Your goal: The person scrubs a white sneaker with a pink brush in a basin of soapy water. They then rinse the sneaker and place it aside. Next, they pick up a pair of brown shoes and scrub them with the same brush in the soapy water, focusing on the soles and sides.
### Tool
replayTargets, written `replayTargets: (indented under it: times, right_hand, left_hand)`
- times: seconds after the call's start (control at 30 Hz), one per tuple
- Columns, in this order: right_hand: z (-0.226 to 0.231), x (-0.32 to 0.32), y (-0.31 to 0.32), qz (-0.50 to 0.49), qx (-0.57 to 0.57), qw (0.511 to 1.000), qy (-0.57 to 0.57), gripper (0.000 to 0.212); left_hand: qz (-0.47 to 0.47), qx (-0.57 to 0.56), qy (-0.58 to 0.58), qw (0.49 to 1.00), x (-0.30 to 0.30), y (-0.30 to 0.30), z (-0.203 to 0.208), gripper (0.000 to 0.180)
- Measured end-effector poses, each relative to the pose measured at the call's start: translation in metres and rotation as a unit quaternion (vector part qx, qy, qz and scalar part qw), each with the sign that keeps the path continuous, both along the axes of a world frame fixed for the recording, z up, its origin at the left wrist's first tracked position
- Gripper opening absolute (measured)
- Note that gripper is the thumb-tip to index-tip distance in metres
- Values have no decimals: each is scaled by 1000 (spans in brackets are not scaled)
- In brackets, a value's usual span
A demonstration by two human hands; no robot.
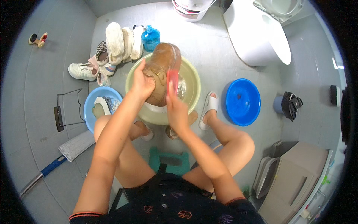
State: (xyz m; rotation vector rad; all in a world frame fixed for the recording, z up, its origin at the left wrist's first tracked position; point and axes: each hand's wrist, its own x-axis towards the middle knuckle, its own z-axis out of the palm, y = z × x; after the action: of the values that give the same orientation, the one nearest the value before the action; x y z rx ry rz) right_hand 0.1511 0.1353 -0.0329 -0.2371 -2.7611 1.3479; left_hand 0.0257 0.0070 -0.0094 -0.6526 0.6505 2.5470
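A wet brown shoe [164, 56] is tilted over a pale green basin [195, 80], gripped at its side by my left hand [142, 83]. The fingers of my right hand [177, 115] are wrapped round a red brush [172, 83], which lies against the shoe's right side. The brush's bristles are hidden. Water shows in the basin beside the shoe. Close to the basin's near edge, partly behind my right hand, another brown shoe [172, 132] rests on the floor.
Several shoes [115, 43] and a blue bottle [150, 38] stand at the far left. A light blue basin [90, 118] holds a shoe and laces. To the right are a blue basin [254, 112] and a toilet [253, 37]. A bucket [192, 9] stands far back; a mop [76, 146] lies left.
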Motion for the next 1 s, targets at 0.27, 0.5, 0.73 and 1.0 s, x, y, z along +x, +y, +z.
replayTargets:
  times: [0.27, 0.5, 0.73, 1.0]
  right_hand:
    - [31, 50, 6, -16, -134, 991, -25, 46]
    - [23, 50, -14, -54, -119, 989, 64, 45]
    - [29, 44, -16, 33, -24, 999, 26, 49]
    - [35, 33, -22, 26, -4, 999, -19, 48]
  left_hand:
    - [-7, 54, -21, 998, -5, -6, -11, 47]
    - [-48, 17, 83, 995, 7, 0, 9, 60]
    - [-152, 30, 85, 984, 15, 3, 15, 69]
    - [-118, 3, 84, 989, 14, 9, 25, 66]
